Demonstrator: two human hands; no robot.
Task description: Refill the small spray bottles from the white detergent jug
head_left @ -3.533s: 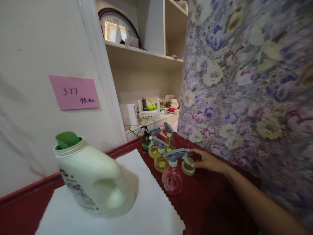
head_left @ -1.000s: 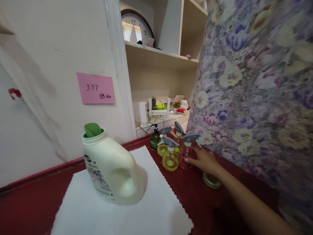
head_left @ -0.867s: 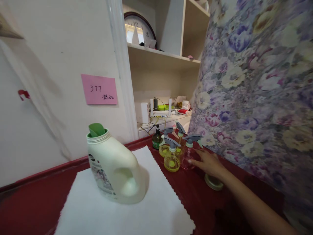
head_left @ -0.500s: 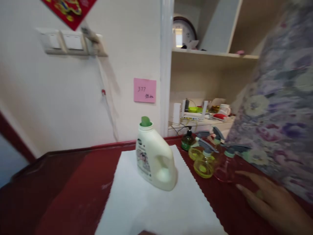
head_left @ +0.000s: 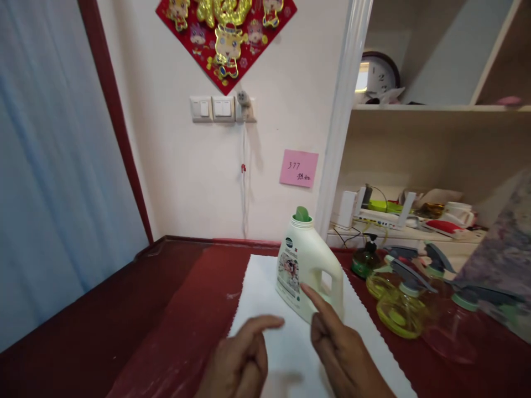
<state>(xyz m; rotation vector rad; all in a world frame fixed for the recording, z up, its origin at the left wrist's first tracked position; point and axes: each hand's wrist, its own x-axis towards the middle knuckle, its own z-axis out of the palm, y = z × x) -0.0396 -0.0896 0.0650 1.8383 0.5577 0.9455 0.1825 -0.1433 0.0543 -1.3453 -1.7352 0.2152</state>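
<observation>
Both of my hands hover low in front of me above a white cloth (head_left: 265, 287) on the dark red table (head_left: 174, 298). My left hand (head_left: 240, 359) has its forefinger stretched out and the other fingers curled in, holding nothing. My right hand (head_left: 340, 348) likewise points with its forefinger, its tip close to the cream detergent jug (head_left: 309, 271) with a green spout, which stands uncapped on the cloth. Neither hand grips anything.
Several spray bottles stand right of the cloth: a yellow one (head_left: 400, 315), a pink one (head_left: 450, 331), a dark green pump bottle (head_left: 365, 262). A floral cloth (head_left: 506, 254) hangs at far right. Shelves hold a router (head_left: 381, 213) and a clock (head_left: 377, 74). A blue curtain (head_left: 50, 166) hangs left.
The view has swung left and up. My right hand left the spray bottles and the lid and came over the cloth by the jug. My left hand has come into view.
</observation>
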